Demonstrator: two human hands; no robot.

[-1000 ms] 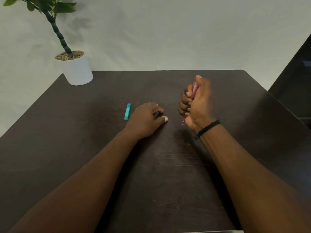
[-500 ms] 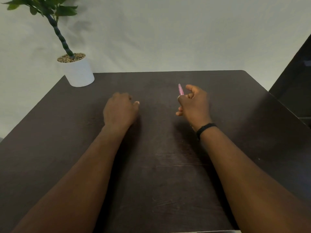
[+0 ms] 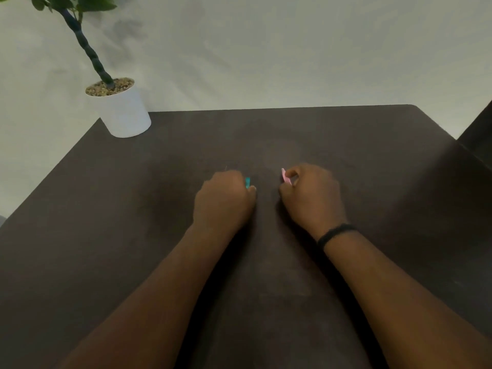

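My left hand (image 3: 225, 199) curled round the teal stick (image 3: 247, 182), and my right hand (image 3: 314, 195) pinched the pink pen (image 3: 285, 176). Either thin grip could have slipped and dropped its piece onto the desk (image 3: 372, 155).

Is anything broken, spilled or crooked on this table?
Nothing stands out. The white pot stands upright at the far left corner, pebbles inside. The left hand holds a teal piece, the right hand a pink piece; too little shows to judge them.
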